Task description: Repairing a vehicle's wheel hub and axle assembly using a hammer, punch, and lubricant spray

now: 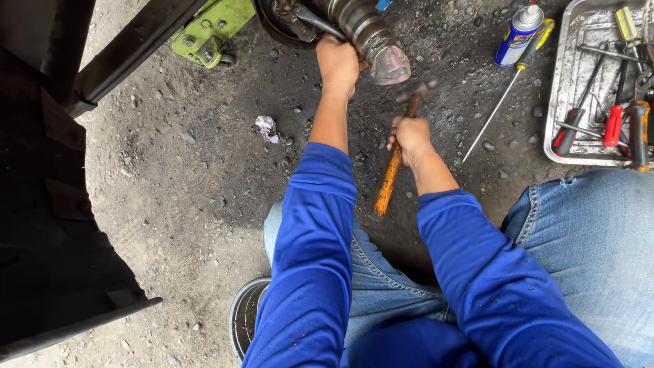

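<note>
My left hand [338,63] grips a greasy ribbed metal shaft [364,31] that slants down from the top centre to a worn pinkish end. My right hand [411,138] is closed around the orange wooden handle of a hammer [394,167]. The hammer's dark metal head sits just below the shaft's end, a little apart from it. Both my arms are in blue sleeves, and I sit low in blue jeans over oily, gravelly ground.
A metal tray [563,82] with screwdrivers and red-handled tools lies at the right. A blue spray can [518,37] and a long screwdriver [501,102] lie beside it. A green jack part [208,31] is top left, a dark vehicle body [48,204] left, a round dark container [245,317] below.
</note>
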